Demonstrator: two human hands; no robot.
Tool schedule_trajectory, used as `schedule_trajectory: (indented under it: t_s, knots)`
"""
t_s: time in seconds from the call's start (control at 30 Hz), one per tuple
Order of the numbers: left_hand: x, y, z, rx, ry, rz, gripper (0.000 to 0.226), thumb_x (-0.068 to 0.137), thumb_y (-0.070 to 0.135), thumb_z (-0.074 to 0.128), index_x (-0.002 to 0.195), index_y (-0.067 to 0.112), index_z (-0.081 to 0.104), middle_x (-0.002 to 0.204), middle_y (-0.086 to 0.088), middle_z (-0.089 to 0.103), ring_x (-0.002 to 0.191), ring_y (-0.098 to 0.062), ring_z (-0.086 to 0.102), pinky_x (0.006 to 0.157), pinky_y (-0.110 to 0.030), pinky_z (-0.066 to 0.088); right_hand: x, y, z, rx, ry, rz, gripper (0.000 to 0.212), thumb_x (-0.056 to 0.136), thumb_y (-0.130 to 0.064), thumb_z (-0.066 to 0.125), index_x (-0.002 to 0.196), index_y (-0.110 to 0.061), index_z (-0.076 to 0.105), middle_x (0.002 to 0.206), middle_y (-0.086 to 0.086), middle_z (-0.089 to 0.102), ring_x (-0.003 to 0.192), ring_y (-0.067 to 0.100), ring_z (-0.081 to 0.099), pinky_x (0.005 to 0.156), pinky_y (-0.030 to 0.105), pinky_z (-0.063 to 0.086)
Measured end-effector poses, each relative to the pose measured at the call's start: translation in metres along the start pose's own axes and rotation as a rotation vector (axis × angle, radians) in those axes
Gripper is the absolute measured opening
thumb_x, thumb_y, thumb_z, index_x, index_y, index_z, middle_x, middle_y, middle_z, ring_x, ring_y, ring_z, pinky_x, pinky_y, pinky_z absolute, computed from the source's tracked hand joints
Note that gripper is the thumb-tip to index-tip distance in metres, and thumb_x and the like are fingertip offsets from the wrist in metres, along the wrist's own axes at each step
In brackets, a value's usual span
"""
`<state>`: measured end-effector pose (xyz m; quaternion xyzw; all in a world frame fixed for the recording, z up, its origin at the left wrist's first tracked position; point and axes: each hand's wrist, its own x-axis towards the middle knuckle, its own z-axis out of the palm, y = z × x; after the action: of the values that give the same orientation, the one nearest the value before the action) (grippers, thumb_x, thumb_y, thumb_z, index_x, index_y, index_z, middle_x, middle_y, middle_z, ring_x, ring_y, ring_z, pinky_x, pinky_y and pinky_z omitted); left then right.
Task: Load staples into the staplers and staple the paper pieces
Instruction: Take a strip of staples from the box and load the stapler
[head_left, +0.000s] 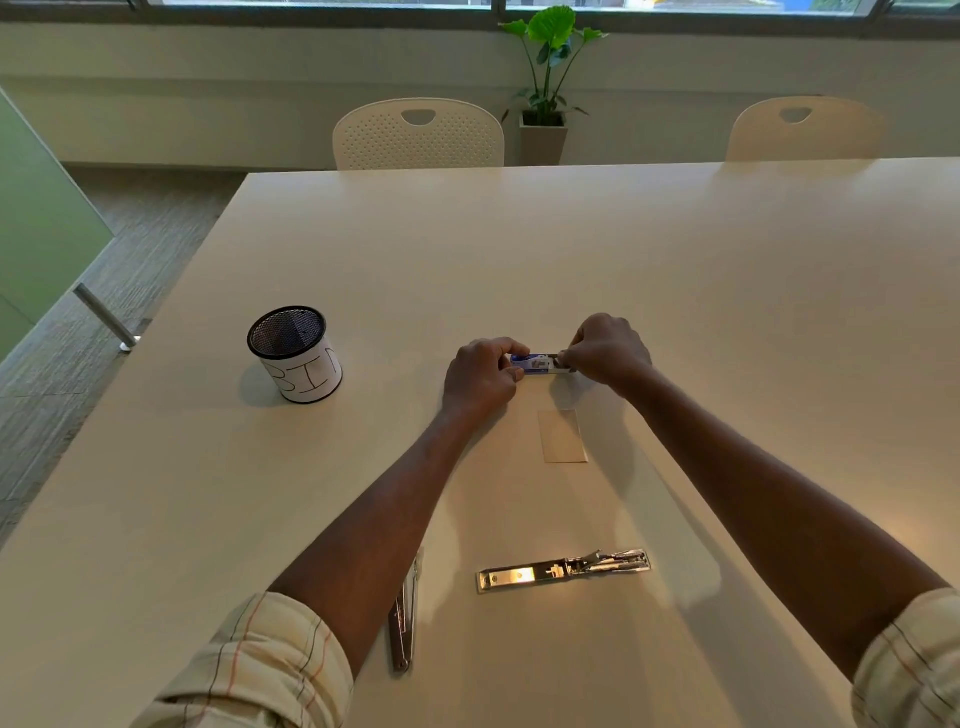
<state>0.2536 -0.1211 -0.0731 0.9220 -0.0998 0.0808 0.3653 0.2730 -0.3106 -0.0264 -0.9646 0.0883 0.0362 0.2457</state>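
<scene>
A small blue and white staple box is held between both hands over the middle of the table. My left hand grips its left end. My right hand pinches the right end, where a grey inner part sticks out. A small pale paper piece lies flat just below the hands. Nearer to me, a metal stapler lies opened out flat. A second metal stapler lies lengthwise beside my left forearm, which partly hides it.
A black mesh cup wrapped in paper labelled "BIN" stands at the left of the table. Two cream chairs stand at the far edge, with a potted plant behind them. The table's left edge drops to the floor.
</scene>
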Motion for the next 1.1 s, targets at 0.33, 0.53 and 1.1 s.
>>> schedule_trajectory:
  t_s: [0.33,0.53,1.1]
  knots:
    - [-0.001,0.001,-0.001,-0.013,-0.004,-0.005,0.032,0.093,0.018,0.079,0.124,0.025,0.078,0.106,-0.004,0.080,0.090,-0.018,0.070,0.081,-0.038,0.062,-0.001,-0.009,0.002,-0.107,-0.027,-0.035,0.022,0.091,-0.031,0.081,0.092,-0.012,0.070,0.093,0.006,0.072,0.087,0.025,0.069,0.073,0.042,0.062]
    - [-0.001,0.001,-0.002,-0.015,0.006,-0.002,0.032,0.093,0.018,0.079,0.124,0.025,0.079,0.103,-0.004,0.079,0.089,-0.018,0.069,0.080,-0.036,0.061,-0.001,-0.011,0.002,-0.140,-0.027,-0.040,0.022,0.094,-0.022,0.075,0.079,-0.012,0.062,0.079,0.005,0.062,0.070,0.019,0.052,0.056,0.032,0.039]
    - [-0.002,0.000,-0.001,-0.018,0.010,0.001,0.032,0.093,0.018,0.079,0.124,0.025,0.078,0.107,-0.005,0.079,0.092,-0.018,0.070,0.080,-0.037,0.062,-0.008,0.007,0.000,-0.056,0.012,-0.223,0.003,0.098,-0.018,0.075,0.099,-0.015,0.074,0.100,0.005,0.076,0.089,0.020,0.070,0.074,0.042,0.064]
